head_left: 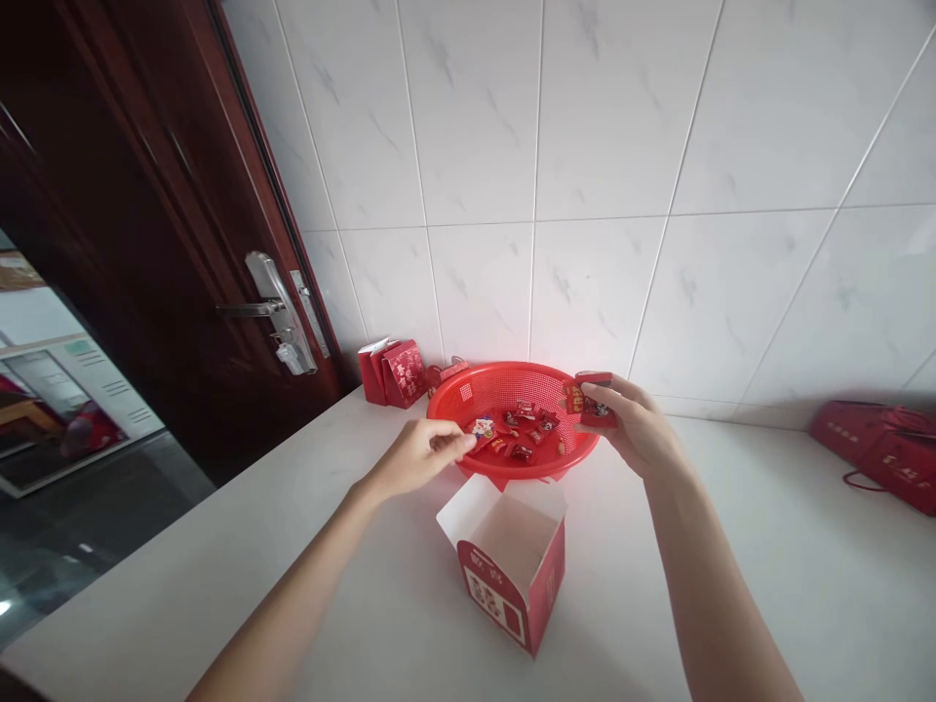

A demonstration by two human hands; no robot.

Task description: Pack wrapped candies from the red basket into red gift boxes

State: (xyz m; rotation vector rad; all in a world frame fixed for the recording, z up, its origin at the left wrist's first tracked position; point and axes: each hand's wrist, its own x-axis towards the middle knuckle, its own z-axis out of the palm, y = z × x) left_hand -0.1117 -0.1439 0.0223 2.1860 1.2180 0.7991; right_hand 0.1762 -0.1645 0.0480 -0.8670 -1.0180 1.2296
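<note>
My left hand (420,456) is over the near left rim of a red plastic basket (504,371), its fingers pinched at a small white-and-red wrapped candy (483,427). At the basket's right rim, my right hand (638,421) is closed around several red wrapped candies (596,409). More wrapped candies (523,451) lie scattered on the basket's bottom. In front of the basket stands an open red gift box (550,585), its white flaps spread and its top facing up; the visible part of its inside is bare.
Folded red gift boxes (405,373) stand at the back left by the tiled wall (483,127). Red bags (877,448) with a cord lie on the right of the white tabletop (307,575). A dark wooden door (168,195) with a metal handle is at left.
</note>
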